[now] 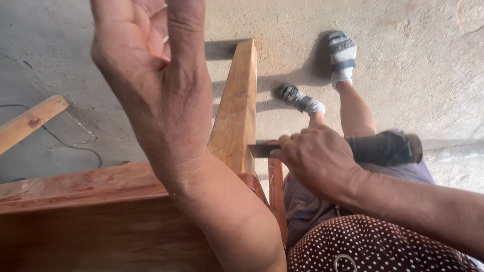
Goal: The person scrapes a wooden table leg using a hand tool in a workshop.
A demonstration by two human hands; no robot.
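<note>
Down at the right edge of the wooden frame [126,201], right hand [315,158] has its fingers [297,143] clenched around a flat dark metal blade [261,149], looks like a scraper or chisel, can't tell which. Blade tip sits against the side of the upright wooden post [237,111], just above where the post meets the reddish frame.

Left hand [156,75] is raised close to the camera, fingers loosely curled, grasping nothing. Thumb and fingertips run out of the top of the view, so can't see whether they touch anything up there. It covers much of the post's left side.

Person sits with knees right of the frame, grey shorts [312,206], dotted top [373,247], both feet in grey sandals [343,55] on the concrete floor [428,75]. A loose wooden batten [30,121] lies far left, a thin cable [75,141] on the floor beside it.

Risks as I read it:
- Blade edge points toward the post with the left forearm near its line. A slip off the wood would carry it toward that arm.
- Left hand isn't bracing the post. Push from the blade could rock it and the edge could skid.
- Thighs sit directly below the right hand. A dropped blade lands on them.
- Cable is a snag risk for the feet.
</note>
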